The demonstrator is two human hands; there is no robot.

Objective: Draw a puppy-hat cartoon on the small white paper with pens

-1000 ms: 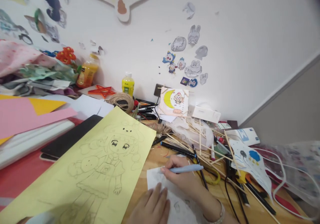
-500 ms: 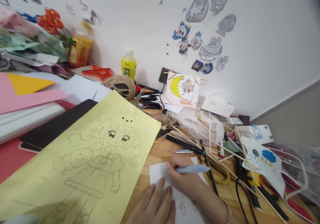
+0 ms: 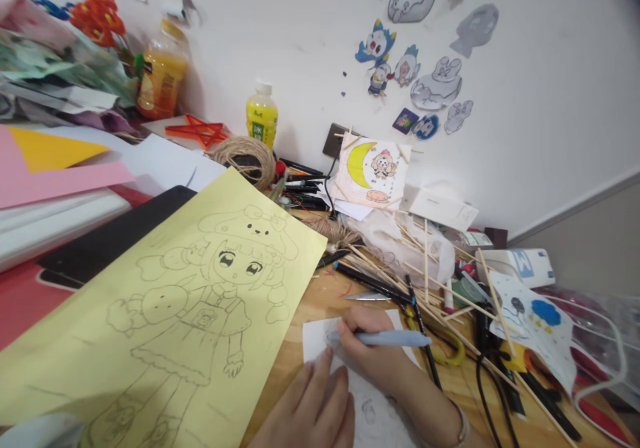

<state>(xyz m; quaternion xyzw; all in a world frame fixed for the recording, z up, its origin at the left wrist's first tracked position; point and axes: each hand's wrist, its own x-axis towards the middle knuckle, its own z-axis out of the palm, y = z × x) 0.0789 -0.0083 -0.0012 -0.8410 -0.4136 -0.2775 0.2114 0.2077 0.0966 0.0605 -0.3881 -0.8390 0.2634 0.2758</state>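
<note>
A light blue pen (image 3: 395,339) is pinched in my right hand (image 3: 373,348), its tip down near the upper left corner of a small white sheet of paper (image 3: 314,331). Faint pencil-like sketches show on that sheet, partly covered by my hands. My left hand (image 3: 313,405) lies flat on the sheet's left side with its fingers stretched out, the index fingertip close to the pen tip. To the left lies a large yellow sheet (image 3: 270,361) with a line drawing of a girl in a dog-eared hat.
Wooden sticks (image 3: 426,261), black pens (image 3: 370,281), a scissors blade (image 3: 367,297) and yellow scissor handles (image 3: 453,351) crowd the right. Behind stand a juice bottle (image 3: 163,78), a yellow-green bottle (image 3: 262,118), a twine coil (image 3: 247,158) and a moon drawing (image 3: 360,166) against the wall.
The whole view has shifted slightly, the wall stickers sitting higher and further right. Both hands stay on the sheet, the pen still near the same corner.
</note>
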